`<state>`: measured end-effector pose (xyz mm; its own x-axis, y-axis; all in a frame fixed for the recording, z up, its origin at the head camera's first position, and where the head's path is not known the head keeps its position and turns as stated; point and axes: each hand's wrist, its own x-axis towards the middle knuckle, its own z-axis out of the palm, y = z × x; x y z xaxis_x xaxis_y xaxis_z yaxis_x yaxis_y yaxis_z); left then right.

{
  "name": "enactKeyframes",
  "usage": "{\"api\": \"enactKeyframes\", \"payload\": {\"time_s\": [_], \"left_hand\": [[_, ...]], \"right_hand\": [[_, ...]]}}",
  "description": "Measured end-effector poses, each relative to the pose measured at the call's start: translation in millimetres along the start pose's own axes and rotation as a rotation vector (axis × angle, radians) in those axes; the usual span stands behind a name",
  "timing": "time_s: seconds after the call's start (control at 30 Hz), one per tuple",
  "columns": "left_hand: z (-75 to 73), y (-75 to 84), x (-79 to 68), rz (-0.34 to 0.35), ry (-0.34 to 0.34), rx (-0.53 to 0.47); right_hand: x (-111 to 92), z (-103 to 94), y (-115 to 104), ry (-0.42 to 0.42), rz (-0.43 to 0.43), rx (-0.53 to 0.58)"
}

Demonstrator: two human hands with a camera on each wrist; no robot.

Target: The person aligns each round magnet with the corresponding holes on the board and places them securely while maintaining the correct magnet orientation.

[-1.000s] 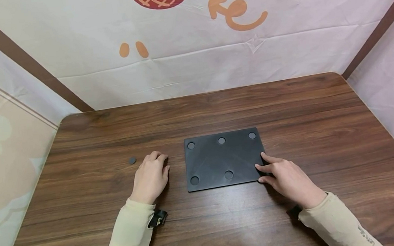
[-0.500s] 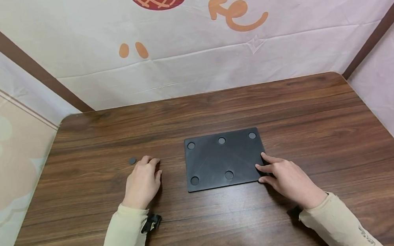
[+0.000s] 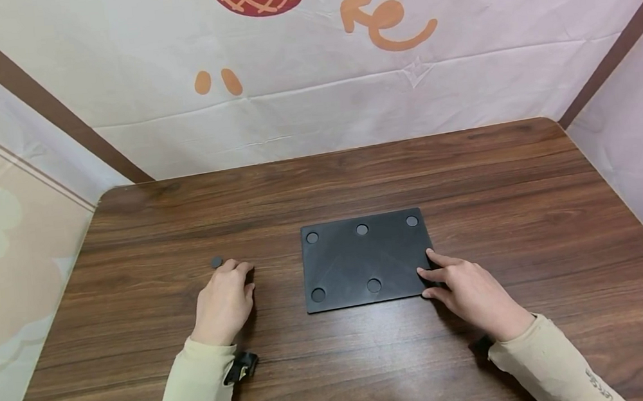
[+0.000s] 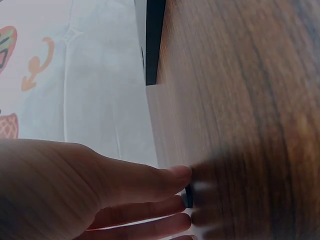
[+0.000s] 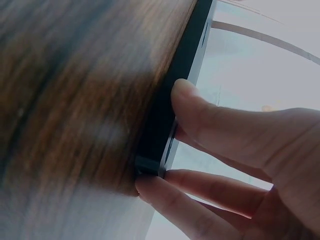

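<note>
A flat black rectangular board (image 3: 342,263) lies on the wooden table, with several round grey spots along its back and front edges. My right hand (image 3: 476,292) grips its front right corner: the thumb (image 5: 187,97) lies along the front edge, and a finger sits against the right side. That corner is hidden under the fingers. To the left, my left hand (image 3: 223,303) hovers low over the table with loosely bent fingers. Just beyond its fingertips lies a small dark round disc (image 3: 216,262). In the left wrist view, a dark sliver (image 4: 188,196) shows beside the thumb tip.
The brown wooden table (image 3: 501,190) spreads out around the board. Behind it hangs a pale printed cloth (image 3: 313,117), with more cloth on both sides. A black strap (image 3: 241,368) circles the left wrist over the sleeve.
My left hand has moved left and slightly toward me, its fingers coming close to the small disc. The right hand and the board have stayed where they were.
</note>
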<state>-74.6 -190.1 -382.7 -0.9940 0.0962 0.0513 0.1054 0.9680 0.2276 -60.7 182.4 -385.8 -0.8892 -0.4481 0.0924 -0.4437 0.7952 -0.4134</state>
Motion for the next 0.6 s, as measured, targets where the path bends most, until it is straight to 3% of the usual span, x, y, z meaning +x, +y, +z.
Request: {"api": "enactKeyframes", "payload": {"time_s": [0.6], "left_hand": [[0.3, -4.7, -2.1, -0.029, 0.021, -0.038]], "right_hand": [[-0.7, 3.7, 1.7, 0.011, -0.003, 0.001]]}}
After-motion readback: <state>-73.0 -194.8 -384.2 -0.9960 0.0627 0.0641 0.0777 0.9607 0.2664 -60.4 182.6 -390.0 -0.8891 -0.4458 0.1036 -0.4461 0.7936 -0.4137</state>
